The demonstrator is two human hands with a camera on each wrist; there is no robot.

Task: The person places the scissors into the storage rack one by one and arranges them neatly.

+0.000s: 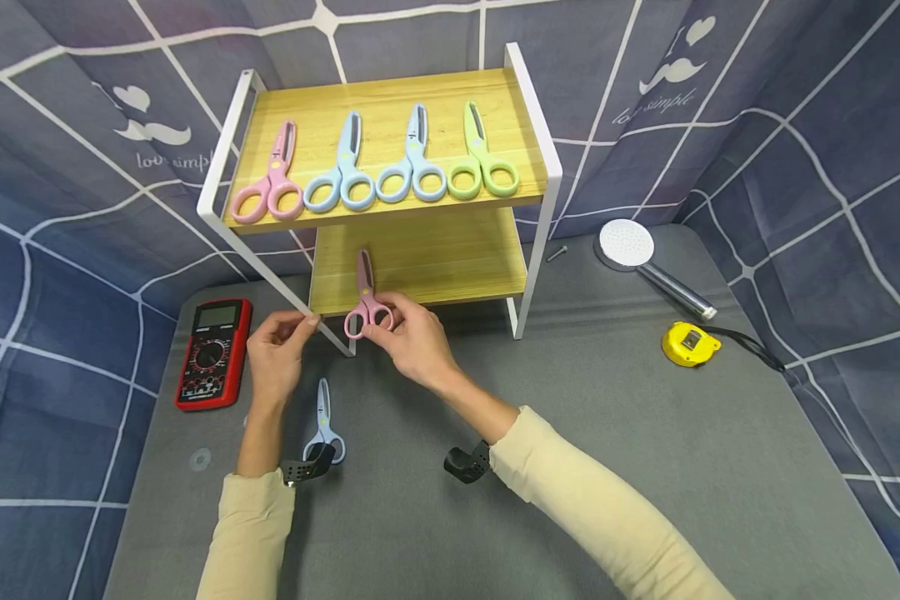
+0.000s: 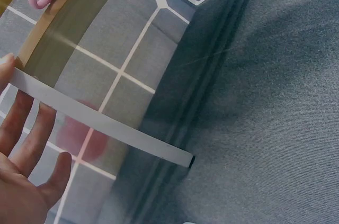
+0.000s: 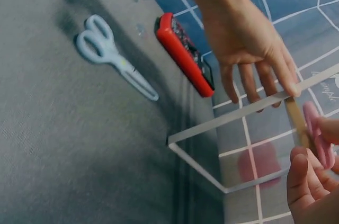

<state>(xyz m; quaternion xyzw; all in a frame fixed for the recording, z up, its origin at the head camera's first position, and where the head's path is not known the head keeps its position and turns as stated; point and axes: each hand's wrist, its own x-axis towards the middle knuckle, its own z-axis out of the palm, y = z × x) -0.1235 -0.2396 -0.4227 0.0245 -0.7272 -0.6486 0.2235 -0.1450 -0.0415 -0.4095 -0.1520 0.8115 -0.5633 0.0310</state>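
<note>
**A:** Pinching the handle loops of the pink scissors (image 1: pixel 365 302), that's the right hand (image 1: pixel 412 337): thumb and fingers curled round the rings. Blades point away from the person, lying on the lower shelf (image 1: pixel 450 258) of the rack (image 1: pixel 528 108), handles at its front edge.

**B:** Left hand (image 1: pixel 276 354)?

**A:** On the rack's white front leg (image 1: pixel 270 275), at the left corner of the lower shelf. Fingertips touch the bar. Left wrist view shows the fingers (image 2: pixel 24 128) fairly straight behind the bar, not wrapped round it. So relaxed, holding nothing.

**B:** Gap between the two hands?

**A:** Near each other, not touching. The shelf corner sits between them.

**B:** What's closest below?

**A:** Blue scissors (image 1: pixel 324 425) flat on the grey worktop (image 1: pixel 607 433), just in front of the left wrist, blades pointing toward the rack. Closed, untouched.

**B:** Further out?

**A:** Red multimeter (image 1: pixel 214 352) on the worktop, left of the left hand, apart from it. Top shelf (image 1: pixel 390 100) carries four scissors in a row, handles toward the person: pink top scissors (image 1: pixel 270 179), light blue pair (image 1: pixel 342 171), second blue pair (image 1: pixel 412 162), green pair (image 1: pixel 482 158). Neighbouring handles touch or nearly touch.

**B:** Right side?

**A:** Shower head (image 1: pixel 630 247) with chrome handle, right of the rack. Yellow tape measure (image 1: pixel 690 343) nearer the person, well apart from both hands. Small screw (image 1: pixel 557 252) beside the rack's right leg.
</note>
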